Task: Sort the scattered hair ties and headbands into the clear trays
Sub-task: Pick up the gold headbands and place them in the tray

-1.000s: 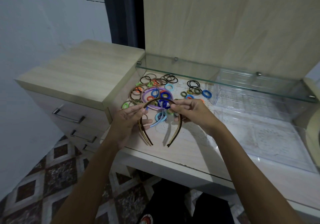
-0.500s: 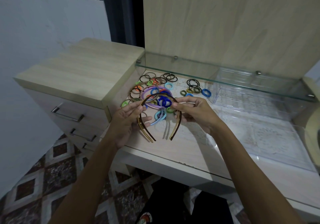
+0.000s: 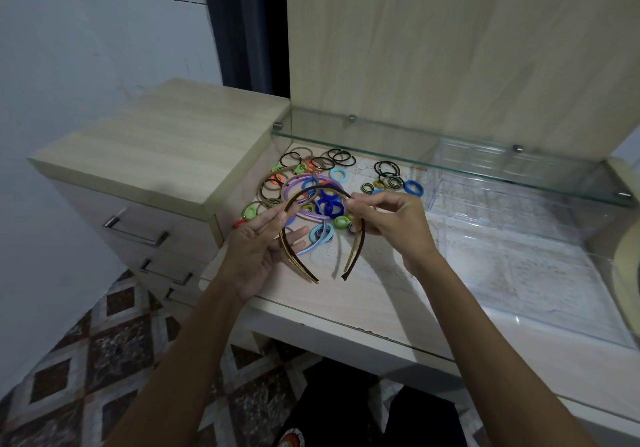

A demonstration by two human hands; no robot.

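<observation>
Both hands hold a thin brown headband (image 3: 356, 249) arched above the counter (image 3: 374, 294): left hand (image 3: 256, 249) and right hand (image 3: 391, 221) each pinch its top curve. Its gold-lined ends point toward the person. Colourful hair ties (image 3: 332, 204) lie scattered behind it.

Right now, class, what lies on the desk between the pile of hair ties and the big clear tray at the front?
In the head view, bare desk top separates the hair ties from the big clear tray.

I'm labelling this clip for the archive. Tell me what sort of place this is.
Most likely a dressing table in a home bedroom. A light wood vanity top carries a glass shelf, a drawer unit stands beside it, and hair ties lie scattered by the clear trays.
</observation>
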